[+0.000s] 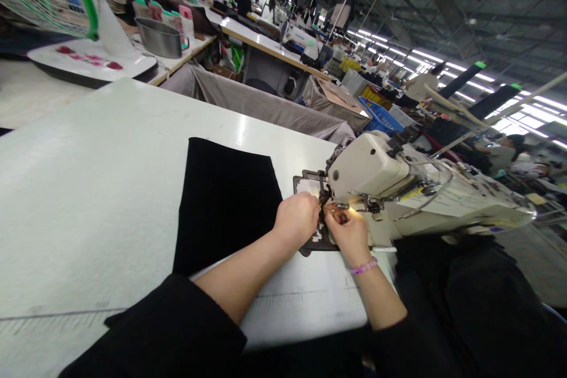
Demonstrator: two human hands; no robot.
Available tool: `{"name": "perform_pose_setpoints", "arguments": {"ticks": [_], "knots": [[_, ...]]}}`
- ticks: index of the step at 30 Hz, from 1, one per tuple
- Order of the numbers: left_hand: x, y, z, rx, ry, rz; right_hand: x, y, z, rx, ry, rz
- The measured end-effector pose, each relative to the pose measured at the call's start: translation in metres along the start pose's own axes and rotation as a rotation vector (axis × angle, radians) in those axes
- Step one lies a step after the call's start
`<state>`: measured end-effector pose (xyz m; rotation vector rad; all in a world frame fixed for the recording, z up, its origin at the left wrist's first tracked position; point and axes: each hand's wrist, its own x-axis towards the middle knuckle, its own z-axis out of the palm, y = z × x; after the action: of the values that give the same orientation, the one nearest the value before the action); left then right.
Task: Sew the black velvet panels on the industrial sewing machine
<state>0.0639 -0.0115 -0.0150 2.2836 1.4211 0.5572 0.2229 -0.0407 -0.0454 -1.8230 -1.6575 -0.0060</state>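
Note:
My left hand (296,217) is closed just left of the needle area of a cream sewing machine (370,162), its fingertips hidden from me. Facing it from the other side, my right hand (351,235) pinches beside the presser foot (323,198), thumb and forefinger together under the machine's lamp. Whatever the fingers hold is too small or hidden to make out. Below both hands is the dark metal needle plate (326,242). A black fabric panel (225,207) lies flat on the white table (106,201), left of my left hand and partly behind my left forearm.
Black fabric (469,301) is heaped right of the machine. A ruler scale (57,320) runs along the table's near edge. At the back left stand a fan (88,59) and a metal pot (160,35). Thread cones (463,80) rise at the right.

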Motion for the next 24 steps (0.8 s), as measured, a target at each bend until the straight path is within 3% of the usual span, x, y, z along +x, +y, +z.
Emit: {"name": "perform_pose_setpoints", "arguments": {"ticks": [24], "knots": [[0.0020,0.0012,0.0004,-0.011,-0.014,-0.013,0.0022,-0.0090,0.0010,-0.157,-0.026,0.021]]}}
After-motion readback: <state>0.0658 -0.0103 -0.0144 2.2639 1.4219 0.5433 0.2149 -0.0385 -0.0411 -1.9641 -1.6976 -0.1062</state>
